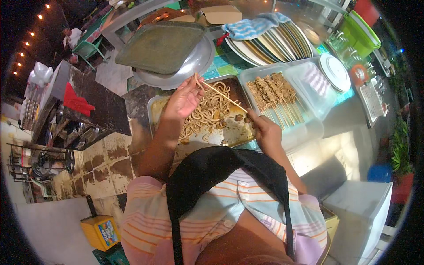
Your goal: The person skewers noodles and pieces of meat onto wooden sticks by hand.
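A thin bamboo skewer (222,95) slants across the metal tray (239,133), its lower end pinched in my right hand (267,131). At its upper tip, my left hand (184,101) pinches a pale, cord-like strip of food (197,79). Whether the tip has pierced the strip is too small to tell. Below my hands lies a loose pile of similar brownish strips (207,114), with sauce and dark bits on the tray. Right of the tray, loaded skewers (273,87) lie side by side in a clear plastic container (245,78), sticks towards me.
Behind the tray, a dark flat tray (162,46) rests over a round metal lid (198,63). A rack of plates (271,44) under a blue striped cloth (255,26) stands back right. White lidded tub (334,71) sits right; dark counter (99,99) with red cloth (77,99) left.
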